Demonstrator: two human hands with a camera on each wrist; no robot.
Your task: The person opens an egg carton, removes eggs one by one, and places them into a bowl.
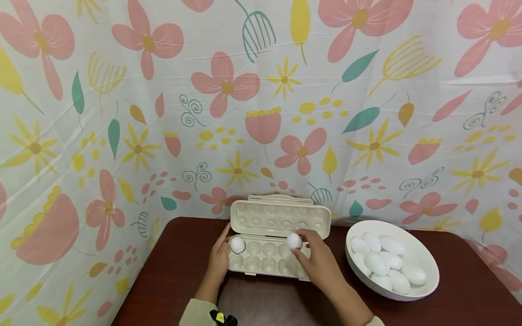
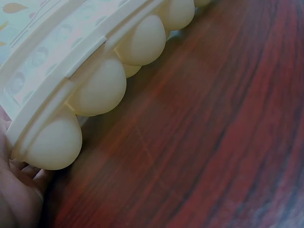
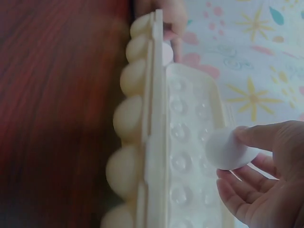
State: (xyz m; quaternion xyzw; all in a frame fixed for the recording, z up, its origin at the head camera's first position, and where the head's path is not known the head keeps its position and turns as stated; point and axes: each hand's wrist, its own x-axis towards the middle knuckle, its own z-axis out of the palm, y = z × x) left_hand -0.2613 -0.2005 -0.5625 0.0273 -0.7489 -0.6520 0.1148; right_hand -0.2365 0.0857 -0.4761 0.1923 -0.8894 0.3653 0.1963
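A cream plastic egg carton (image 1: 261,262) lies open on the table, its dimpled lid (image 1: 281,217) tipped back toward the wall. One white egg (image 1: 237,245) sits in the back-row cup at the left end. My left hand (image 1: 219,259) grips that end, fingers along the side; in the left wrist view, part of the hand (image 2: 19,194) shows by the end cup. Over the right part of the carton, my right hand (image 1: 320,262) pinches another white egg (image 1: 294,241) between thumb and fingers. The right wrist view shows this egg (image 3: 230,149) held above the cups.
To the right stands a white bowl (image 1: 433,276) with several white eggs (image 1: 377,262). The dark red-brown table (image 1: 171,253) meets a flower-patterned cloth (image 1: 261,90) at its back and left.
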